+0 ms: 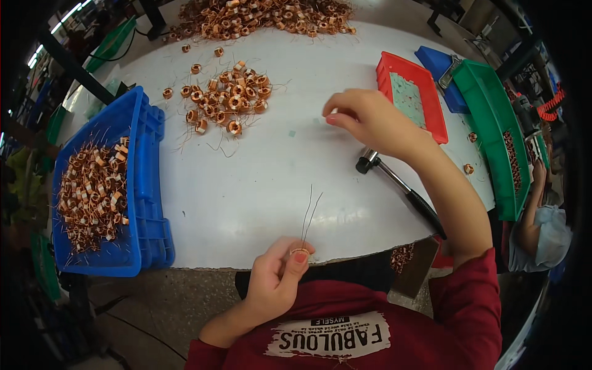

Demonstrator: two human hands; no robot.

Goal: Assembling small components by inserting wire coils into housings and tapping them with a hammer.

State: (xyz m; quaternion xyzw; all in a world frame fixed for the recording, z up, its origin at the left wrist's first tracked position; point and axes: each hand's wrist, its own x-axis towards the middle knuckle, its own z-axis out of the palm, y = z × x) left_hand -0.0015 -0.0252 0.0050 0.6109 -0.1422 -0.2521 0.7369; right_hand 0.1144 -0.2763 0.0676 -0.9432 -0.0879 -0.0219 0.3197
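We hold one small copper-wound ring coil (300, 251) pinched between thumb and fingers of our left hand (277, 277) at the near edge of the white tabletop (259, 185), its two thin wire leads pointing up. Our right hand (364, 117) reaches toward the far right, fingertips pressed together over a small pale square chip (317, 121) beside the red plastic tray (412, 95). A black-handled metal hammer (394, 182) lies below that hand. A blue plastic bin (132, 179) of coils sits at the left edge.

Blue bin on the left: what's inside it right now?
The blue bin holds a heap of copper wire coils with loose leads sticking out. Its near end shows bare floor; whatever lies beneath the heap is covered.
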